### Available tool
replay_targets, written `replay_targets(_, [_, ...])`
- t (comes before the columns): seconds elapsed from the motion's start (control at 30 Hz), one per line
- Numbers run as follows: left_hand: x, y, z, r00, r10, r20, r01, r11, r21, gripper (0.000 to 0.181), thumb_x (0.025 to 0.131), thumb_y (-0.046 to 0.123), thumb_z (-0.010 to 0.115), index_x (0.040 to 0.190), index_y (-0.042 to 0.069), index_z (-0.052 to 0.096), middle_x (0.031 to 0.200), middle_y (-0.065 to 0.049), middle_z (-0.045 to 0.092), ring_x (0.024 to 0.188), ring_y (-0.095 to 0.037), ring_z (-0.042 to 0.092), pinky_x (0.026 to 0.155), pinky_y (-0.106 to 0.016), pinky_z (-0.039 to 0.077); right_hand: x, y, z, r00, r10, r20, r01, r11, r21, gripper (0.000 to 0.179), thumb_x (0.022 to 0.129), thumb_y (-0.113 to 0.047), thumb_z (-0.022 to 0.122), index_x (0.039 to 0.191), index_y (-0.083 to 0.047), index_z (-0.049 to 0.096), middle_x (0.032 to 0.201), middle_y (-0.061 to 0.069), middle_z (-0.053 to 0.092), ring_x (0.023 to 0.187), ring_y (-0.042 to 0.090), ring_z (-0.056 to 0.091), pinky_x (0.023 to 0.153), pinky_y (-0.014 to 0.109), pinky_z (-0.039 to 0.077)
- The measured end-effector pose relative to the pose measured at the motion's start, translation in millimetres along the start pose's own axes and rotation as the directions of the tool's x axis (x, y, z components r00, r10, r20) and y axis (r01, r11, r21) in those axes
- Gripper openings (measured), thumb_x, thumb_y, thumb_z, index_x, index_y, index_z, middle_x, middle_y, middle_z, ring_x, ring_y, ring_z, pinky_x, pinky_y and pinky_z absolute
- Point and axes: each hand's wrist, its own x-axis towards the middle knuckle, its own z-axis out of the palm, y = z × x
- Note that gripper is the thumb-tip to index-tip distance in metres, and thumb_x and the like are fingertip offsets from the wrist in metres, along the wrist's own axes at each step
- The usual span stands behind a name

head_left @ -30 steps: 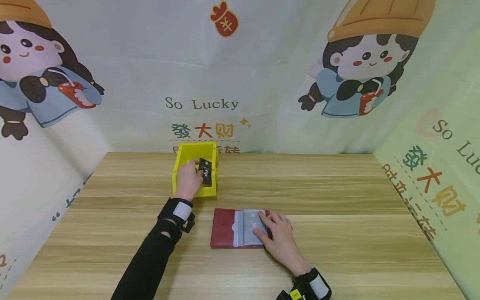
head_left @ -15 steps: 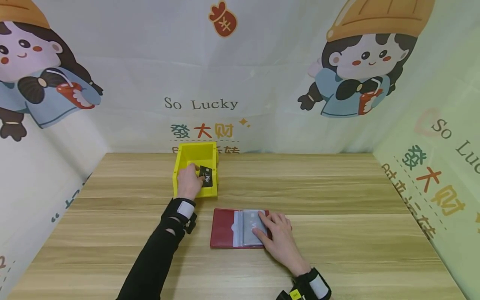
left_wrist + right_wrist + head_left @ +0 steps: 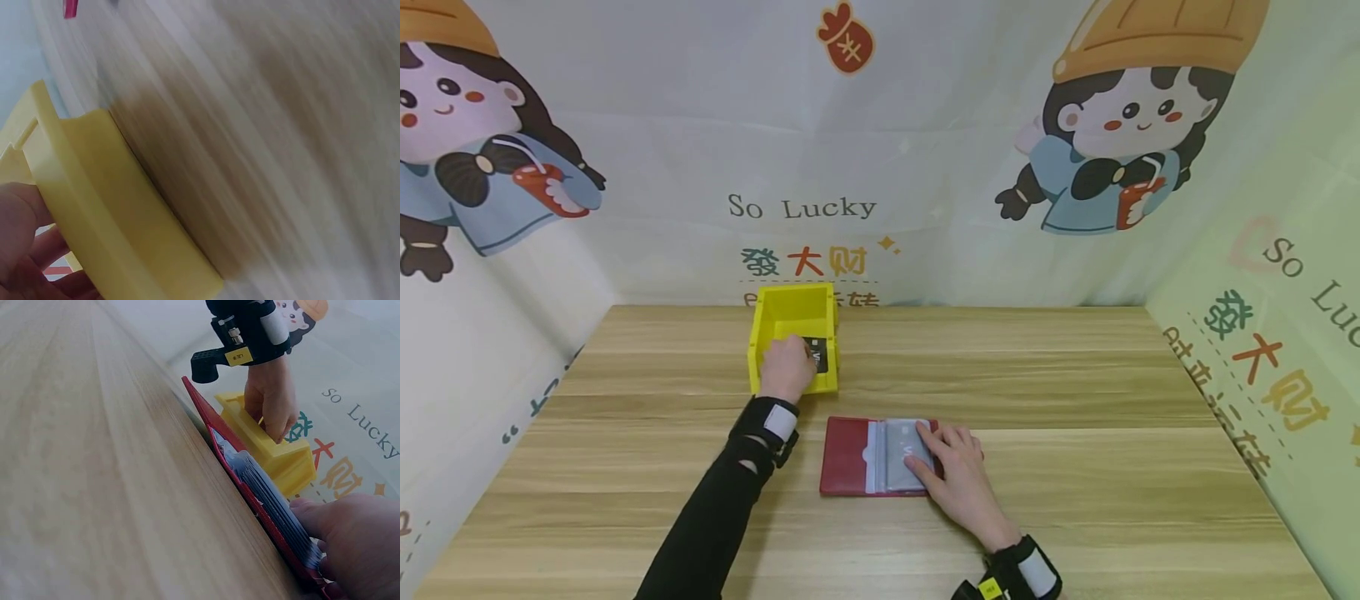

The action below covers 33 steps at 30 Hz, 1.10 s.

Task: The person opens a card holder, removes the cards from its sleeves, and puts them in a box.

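My left hand [image 3: 786,368] reaches down into a yellow plastic bin [image 3: 755,350], fingers bent, beside a black card [image 3: 820,354] with white lettering. The hand covers part of this card; whether the fingers pinch it I cannot tell. In the left wrist view, the fingers [image 3: 50,250] show behind the wall of the bin. An open red card holder [image 3: 846,457] lies in front of the bin. Across its clear plastic sleeves [image 3: 901,454], the thumb and index finger of my right hand [image 3: 962,479] rest extended. The right wrist view shows the sleeves [image 3: 265,487] as a thick stack, edge-on.
Both things stand on a wood-grain table [image 3: 1075,467]. Behind the bin rises a pale printed backdrop [image 3: 925,167] with cartoon figures, and a side panel [image 3: 1262,350] stands along the right. The bin is close to the table's back edge.
My left hand has moved slightly right and lower in the bin. The black card shows lower and is more covered by the hand. The right hand and card holder keep their places.
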Motion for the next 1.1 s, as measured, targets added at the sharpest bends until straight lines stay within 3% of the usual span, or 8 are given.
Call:
replay_targets(0.23, [-2.3, 1.0, 4.7, 0.999, -0.013, 0.032, 0.015, 0.998, -0.066, 0.02, 0.093, 0.013, 0.063, 0.092, -0.001, 0.078, 0.086, -0.015, 0.07, 0.069, -0.022, 0.056, 0.058, -0.032, 0.043, 0.3, 0.1, 0.8, 1.0, -0.007, -0.003, 0.007, 1.0, -0.014, 0.051, 0.091, -0.027, 0.074, 0.132, 0.001, 0.064, 0.091, 0.001, 0.055, 0.096, 0.018, 0.043, 0.088, 0.039, 0.03])
replay_targets(0.43, [0.2, -3.4, 10.9, 0.999, 0.045, 0.018, -0.043, 0.994, -0.098, 0.028, 0.093, 0.012, 0.061, 0.068, 0.003, 0.07, 0.062, -0.004, 0.05, 0.057, -0.017, 0.045, 0.051, -0.026, 0.031, 0.5, 0.8, 1.9, 0.999, -0.029, -0.025, 0.029, 0.999, -0.019, 0.049, 0.09, -0.025, 0.074, 0.13, 0.002, 0.064, 0.092, 0.003, 0.057, 0.098, 0.019, 0.045, 0.087, 0.039, 0.031])
replay_targets(0.57, [0.3, -4.8, 12.4, 0.997, 0.071, 0.02, -0.068, 0.99, -0.122, 0.031, 0.093, 0.011, 0.061, 0.063, 0.004, 0.065, 0.056, 0.0, 0.042, 0.054, -0.015, 0.041, 0.05, -0.025, 0.027, 0.2, 1.4, 1.5, 0.999, -0.033, -0.032, 0.033, 0.999, -0.012, 0.048, 0.091, -0.024, 0.073, 0.13, 0.002, 0.065, 0.093, 0.004, 0.057, 0.098, 0.019, 0.046, 0.086, 0.039, 0.03])
replay_targets(0.9, [-1.5, -6.6, 10.6, 0.994, 0.098, 0.039, -0.092, 0.988, -0.121, 0.022, 0.092, 0.011, 0.063, 0.079, 0.001, 0.076, 0.071, -0.009, 0.063, 0.064, -0.02, 0.053, 0.056, -0.026, 0.034, 0.1, 0.8, 0.8, 0.999, -0.031, -0.024, 0.031, 0.999, -0.015, 0.048, 0.091, -0.025, 0.072, 0.13, 0.002, 0.065, 0.093, 0.004, 0.057, 0.097, 0.019, 0.045, 0.085, 0.038, 0.03])
replay_targets(1.1, [-2.1, -8.4, 8.7, 0.993, 0.112, 0.047, -0.106, 0.986, -0.126, 0.023, 0.092, 0.011, 0.063, 0.075, 0.002, 0.073, 0.07, -0.008, 0.06, 0.064, -0.02, 0.051, 0.056, -0.026, 0.033, 0.3, 0.9, 1.2, 1.0, -0.024, -0.017, 0.023, 1.0, -0.004, 0.049, 0.091, -0.025, 0.073, 0.131, 0.002, 0.064, 0.094, 0.004, 0.057, 0.099, 0.02, 0.046, 0.088, 0.04, 0.031])
